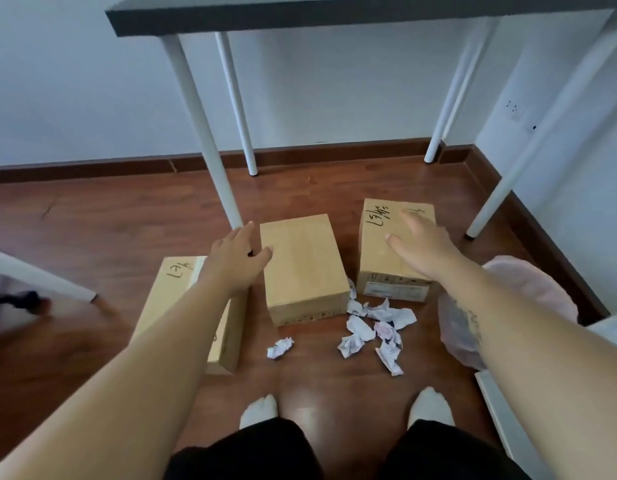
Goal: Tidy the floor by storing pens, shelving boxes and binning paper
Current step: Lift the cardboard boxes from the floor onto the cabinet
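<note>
Currently both hands empty, fingers straight: left hand point(237, 252) at middle box point(305, 268) left edge, right hand point(421, 244) over marker-scrawled right box point(379, 268); crumpled paper point(376, 332) on floor point(92, 220)

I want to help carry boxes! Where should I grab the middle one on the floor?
Take the middle box by its two long sides, one hand on each, reaching down from above. It lies flat and closed, no handles showing, so squeezing both sides likely works best. The left hand is at its left edge; crumpled paper lies by its near right corner.
</note>
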